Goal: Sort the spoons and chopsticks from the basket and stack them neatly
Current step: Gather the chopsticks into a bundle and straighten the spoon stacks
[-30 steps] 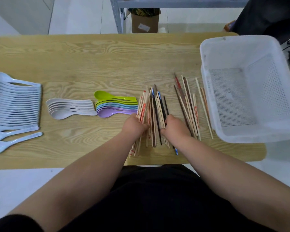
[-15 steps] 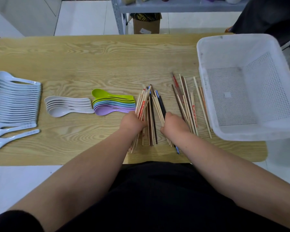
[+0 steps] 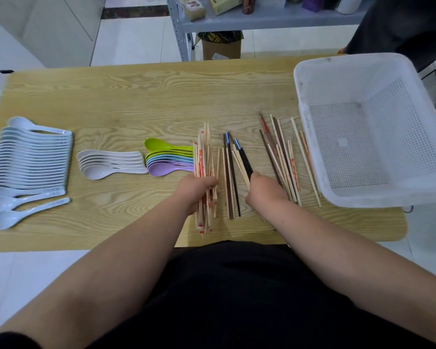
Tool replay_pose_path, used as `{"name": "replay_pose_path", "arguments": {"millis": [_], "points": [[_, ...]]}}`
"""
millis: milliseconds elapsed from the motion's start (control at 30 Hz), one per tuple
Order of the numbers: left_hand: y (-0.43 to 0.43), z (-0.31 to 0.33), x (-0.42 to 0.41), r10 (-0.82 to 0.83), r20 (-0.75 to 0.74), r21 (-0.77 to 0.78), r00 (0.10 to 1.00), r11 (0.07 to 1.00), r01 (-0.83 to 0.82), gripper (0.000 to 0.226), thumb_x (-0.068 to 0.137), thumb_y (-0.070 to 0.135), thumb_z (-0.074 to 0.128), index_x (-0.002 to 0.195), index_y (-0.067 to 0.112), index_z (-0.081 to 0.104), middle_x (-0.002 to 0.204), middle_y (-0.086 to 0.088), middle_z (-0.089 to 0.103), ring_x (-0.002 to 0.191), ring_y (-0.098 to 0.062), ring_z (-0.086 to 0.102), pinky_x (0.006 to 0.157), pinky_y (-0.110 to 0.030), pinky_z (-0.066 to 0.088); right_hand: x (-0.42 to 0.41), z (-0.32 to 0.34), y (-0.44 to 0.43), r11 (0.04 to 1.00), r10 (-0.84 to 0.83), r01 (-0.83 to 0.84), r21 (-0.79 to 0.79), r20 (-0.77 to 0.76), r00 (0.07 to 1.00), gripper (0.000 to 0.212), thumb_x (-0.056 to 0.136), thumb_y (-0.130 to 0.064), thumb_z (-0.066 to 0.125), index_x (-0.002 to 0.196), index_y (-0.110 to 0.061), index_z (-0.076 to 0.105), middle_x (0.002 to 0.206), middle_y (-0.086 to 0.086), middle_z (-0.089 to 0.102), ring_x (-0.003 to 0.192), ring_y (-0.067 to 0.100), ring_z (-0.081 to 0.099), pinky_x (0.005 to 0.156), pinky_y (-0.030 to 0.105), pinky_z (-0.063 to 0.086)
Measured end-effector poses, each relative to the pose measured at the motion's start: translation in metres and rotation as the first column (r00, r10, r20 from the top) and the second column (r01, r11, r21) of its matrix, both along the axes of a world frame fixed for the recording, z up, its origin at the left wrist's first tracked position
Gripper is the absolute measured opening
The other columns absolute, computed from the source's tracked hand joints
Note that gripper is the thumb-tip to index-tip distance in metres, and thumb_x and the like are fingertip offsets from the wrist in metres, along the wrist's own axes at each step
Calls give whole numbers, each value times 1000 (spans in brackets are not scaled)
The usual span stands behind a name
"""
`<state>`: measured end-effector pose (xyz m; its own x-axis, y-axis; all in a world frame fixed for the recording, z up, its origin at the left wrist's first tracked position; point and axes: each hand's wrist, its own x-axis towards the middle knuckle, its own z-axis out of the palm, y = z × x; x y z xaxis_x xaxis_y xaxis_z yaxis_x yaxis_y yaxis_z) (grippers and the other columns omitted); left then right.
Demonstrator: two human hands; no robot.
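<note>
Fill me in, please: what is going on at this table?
A person is sorting chopsticks on the wooden table. The left grip holds a bundle of pale chopsticks with red print; the right grip holds a few more, among them black chopsticks with blue ends. Loose chopsticks lie unsorted beside the white basket, which looks empty. The spoons lie in three stacks on the left: pale blue spoons, white spoons and coloured spoons.

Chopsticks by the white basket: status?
Left grip holds bundle of pale wooden chopsticks with red print. Right grip holds black blue-tipped chopsticks. Loose mixed chopsticks unsorted beside white plastic basket. Stack of coloured plastic spoons close beside bundle.
</note>
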<state>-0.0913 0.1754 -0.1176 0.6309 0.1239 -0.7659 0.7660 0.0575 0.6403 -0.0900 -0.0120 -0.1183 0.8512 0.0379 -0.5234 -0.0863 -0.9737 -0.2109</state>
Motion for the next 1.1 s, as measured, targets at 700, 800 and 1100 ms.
{"name": "replay_pose_path", "arguments": {"millis": [700,800,1100], "points": [[-3,-10,-4,26,129,-35,991,999,-22,21,84,-1,69,105,5,66,85,-17,69,70,-28,67,66,-43,60,4,0,8,987,-154,144,-75,-145,977,18,97,-6,50,110,-8,63,84,4,55,69,20,53,49,29,35],[-4,-11,-5,-5,136,-36,991,999,10,22,85,1,70,107,6,66,91,-18,71,78,-29,69,75,-49,61,7,3,14,985,-125,98,-141,-205,971,5,93,-12,61,98,-10,64,82,3,56,67,19,55,46,29,37],[-5,-10,-9,-66,126,-19,990,997,69,33,83,9,76,114,6,65,91,-14,74,78,-27,73,74,-44,62,0,4,8,997,-67,61,-49,-131,989,22,97,-9,52,114,-4,64,99,13,64,88,31,64,66,34,44]]}}
